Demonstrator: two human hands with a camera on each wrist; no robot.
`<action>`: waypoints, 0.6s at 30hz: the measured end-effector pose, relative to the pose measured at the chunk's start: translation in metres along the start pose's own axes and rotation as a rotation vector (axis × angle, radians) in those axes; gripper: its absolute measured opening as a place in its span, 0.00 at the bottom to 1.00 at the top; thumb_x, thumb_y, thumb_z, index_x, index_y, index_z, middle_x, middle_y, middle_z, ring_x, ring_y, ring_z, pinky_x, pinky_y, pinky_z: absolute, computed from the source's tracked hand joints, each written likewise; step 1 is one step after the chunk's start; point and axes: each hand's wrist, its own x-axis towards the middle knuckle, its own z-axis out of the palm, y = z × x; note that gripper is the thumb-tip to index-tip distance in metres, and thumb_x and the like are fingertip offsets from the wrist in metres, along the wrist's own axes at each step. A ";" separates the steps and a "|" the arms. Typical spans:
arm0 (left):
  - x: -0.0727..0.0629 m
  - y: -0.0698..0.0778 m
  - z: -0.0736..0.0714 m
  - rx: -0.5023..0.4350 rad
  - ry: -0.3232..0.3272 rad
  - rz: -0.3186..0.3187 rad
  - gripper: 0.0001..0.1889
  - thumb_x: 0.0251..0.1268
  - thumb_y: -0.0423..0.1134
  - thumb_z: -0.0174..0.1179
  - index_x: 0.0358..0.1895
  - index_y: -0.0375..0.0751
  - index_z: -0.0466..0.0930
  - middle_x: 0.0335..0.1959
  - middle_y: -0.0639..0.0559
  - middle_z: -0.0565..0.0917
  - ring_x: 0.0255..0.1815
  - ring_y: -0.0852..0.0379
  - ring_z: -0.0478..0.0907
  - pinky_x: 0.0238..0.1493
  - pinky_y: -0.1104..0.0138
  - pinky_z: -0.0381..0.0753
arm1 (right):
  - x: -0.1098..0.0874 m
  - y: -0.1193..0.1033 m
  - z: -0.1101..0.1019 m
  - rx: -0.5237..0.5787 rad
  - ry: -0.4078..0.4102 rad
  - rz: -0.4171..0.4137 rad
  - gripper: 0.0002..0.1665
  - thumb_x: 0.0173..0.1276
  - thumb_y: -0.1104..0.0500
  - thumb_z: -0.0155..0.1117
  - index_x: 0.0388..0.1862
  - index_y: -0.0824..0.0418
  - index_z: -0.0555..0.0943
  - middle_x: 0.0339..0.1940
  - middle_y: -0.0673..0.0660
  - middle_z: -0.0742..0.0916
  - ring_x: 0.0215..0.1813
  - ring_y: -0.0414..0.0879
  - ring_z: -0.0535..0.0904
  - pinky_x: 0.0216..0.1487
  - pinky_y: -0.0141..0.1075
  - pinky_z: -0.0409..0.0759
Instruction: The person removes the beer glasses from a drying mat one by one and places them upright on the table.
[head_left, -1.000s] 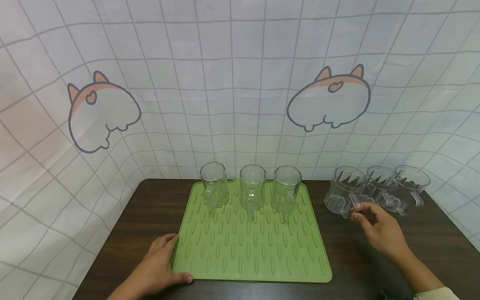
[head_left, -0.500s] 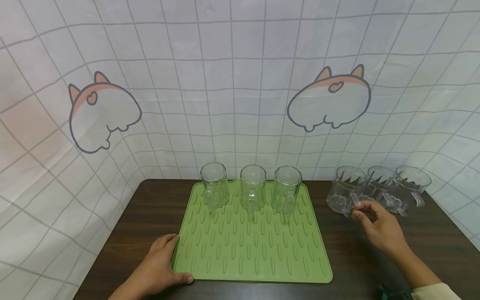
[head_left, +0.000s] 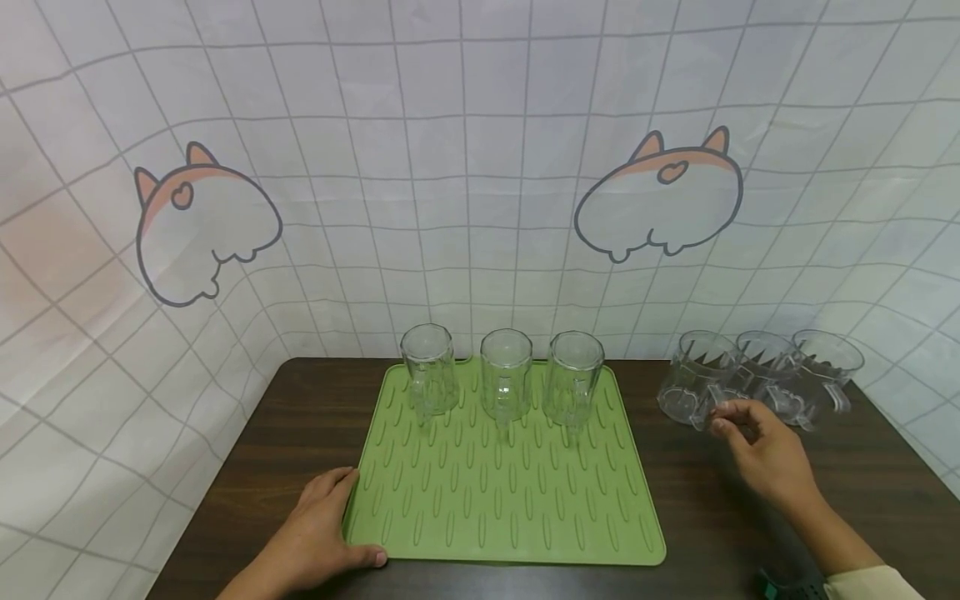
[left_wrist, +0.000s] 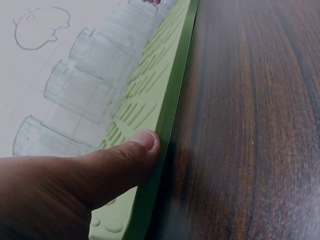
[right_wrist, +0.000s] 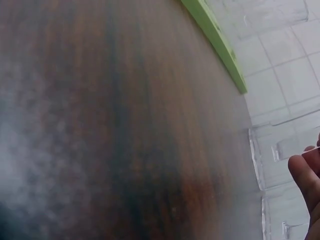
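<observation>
My right hand point(head_left: 768, 454) pinches the handle of a clear glass mug point(head_left: 684, 392) on the table's right side. This mug is upright, beside two more clear mugs point(head_left: 763, 367) point(head_left: 825, 362) with their handles toward the front. My left hand point(head_left: 303, 529) rests on the front left corner of a ribbed green drying mat point(head_left: 495, 500). In the left wrist view the thumb point(left_wrist: 142, 142) lies straight over the mat's front edge, while the other fingers lie along its left side. Three clear glass mugs point(head_left: 427, 371) point(head_left: 506, 375) point(head_left: 572, 379) stand in a row on the mat's back part.
The table point(head_left: 255, 467) is dark wood. Behind it hangs a white grid-patterned sheet point(head_left: 465, 192) with cartoon animal drawings, which also closes off both sides. A dark object with a green part point(head_left: 780, 587) shows at the bottom edge near the right wrist.
The mug in my right hand has slid slightly right and back, closer to the neighbouring mug. My right hand has shifted a little right with it. My left hand stays put.
</observation>
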 end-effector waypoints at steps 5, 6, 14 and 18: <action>-0.001 0.000 0.000 0.000 0.002 0.002 0.66 0.35 0.68 0.81 0.73 0.24 0.64 0.72 0.33 0.66 0.74 0.31 0.60 0.66 0.38 0.67 | -0.002 -0.004 -0.002 -0.003 0.015 0.036 0.14 0.70 0.67 0.70 0.52 0.67 0.79 0.45 0.64 0.87 0.44 0.15 0.71 0.43 0.12 0.71; -0.001 0.000 0.000 0.002 0.001 0.002 0.66 0.35 0.68 0.81 0.73 0.24 0.64 0.72 0.33 0.66 0.74 0.31 0.60 0.66 0.39 0.67 | -0.002 -0.004 -0.002 -0.009 0.032 0.046 0.15 0.70 0.66 0.71 0.53 0.68 0.79 0.46 0.65 0.87 0.44 0.15 0.71 0.42 0.13 0.71; 0.000 0.002 0.000 0.007 -0.001 -0.001 0.67 0.35 0.68 0.81 0.73 0.24 0.64 0.72 0.33 0.66 0.73 0.31 0.60 0.65 0.39 0.67 | -0.006 -0.022 -0.007 0.008 0.248 0.048 0.20 0.62 0.73 0.72 0.53 0.72 0.79 0.40 0.58 0.82 0.36 0.22 0.73 0.38 0.15 0.71; -0.001 0.003 -0.001 0.003 0.000 -0.003 0.66 0.35 0.67 0.81 0.73 0.23 0.64 0.72 0.33 0.66 0.74 0.31 0.60 0.66 0.39 0.66 | -0.005 -0.037 -0.008 0.043 0.200 -0.016 0.21 0.63 0.73 0.71 0.54 0.71 0.78 0.39 0.52 0.80 0.35 0.24 0.74 0.35 0.18 0.71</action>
